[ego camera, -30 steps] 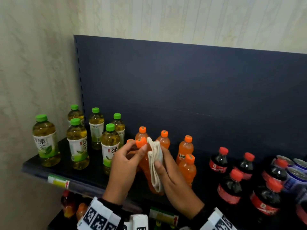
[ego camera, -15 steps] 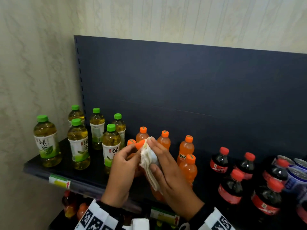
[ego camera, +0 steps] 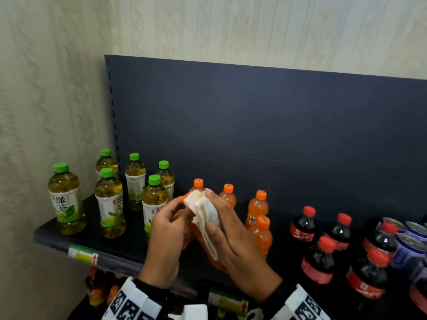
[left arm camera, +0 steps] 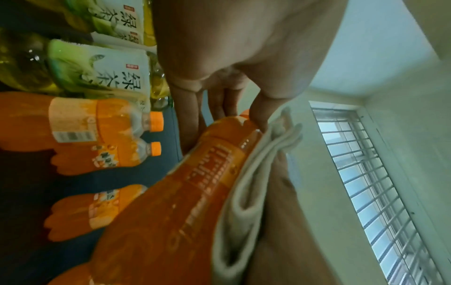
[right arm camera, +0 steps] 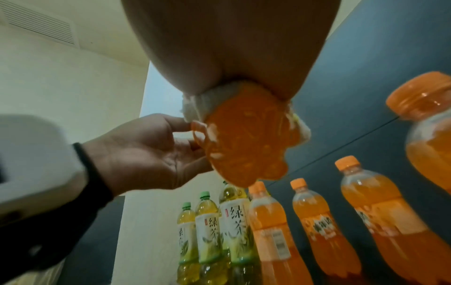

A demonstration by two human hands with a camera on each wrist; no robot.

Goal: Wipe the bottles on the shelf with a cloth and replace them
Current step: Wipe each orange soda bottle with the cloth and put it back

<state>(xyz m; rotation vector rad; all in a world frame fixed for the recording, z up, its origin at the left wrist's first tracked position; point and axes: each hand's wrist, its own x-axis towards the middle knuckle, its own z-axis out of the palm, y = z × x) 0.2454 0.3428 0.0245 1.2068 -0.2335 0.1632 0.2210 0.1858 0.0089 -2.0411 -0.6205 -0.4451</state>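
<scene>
I hold an orange soda bottle (ego camera: 213, 262) tilted in front of the shelf (ego camera: 57, 241), top pointing up and away. My right hand (ego camera: 228, 229) grips a folded white cloth (ego camera: 203, 213) wrapped over the bottle's neck and upper side; the cap is hidden in the head view. My left hand (ego camera: 171, 225) holds the bottle from the left. In the left wrist view its fingertips (left arm camera: 258, 117) pinch the neck beside the cloth (left arm camera: 246, 192) on the bottle (left arm camera: 183, 202). The right wrist view shows the bottle's base (right arm camera: 244, 138) with cloth (right arm camera: 195, 102) above it.
Several green tea bottles (ego camera: 108, 199) stand at the shelf's left. More orange bottles (ego camera: 257, 209) stand behind my hands. Cola bottles (ego camera: 318, 262) and cans (ego camera: 413, 239) fill the right. A dark back panel (ego camera: 254, 123) rises behind. Bottles (ego camera: 94, 287) sit on a lower shelf.
My right hand has slid the cloth up the bottle, and it now covers the orange cap that showed before. My left hand's fingers have shifted slightly on the bottle.
</scene>
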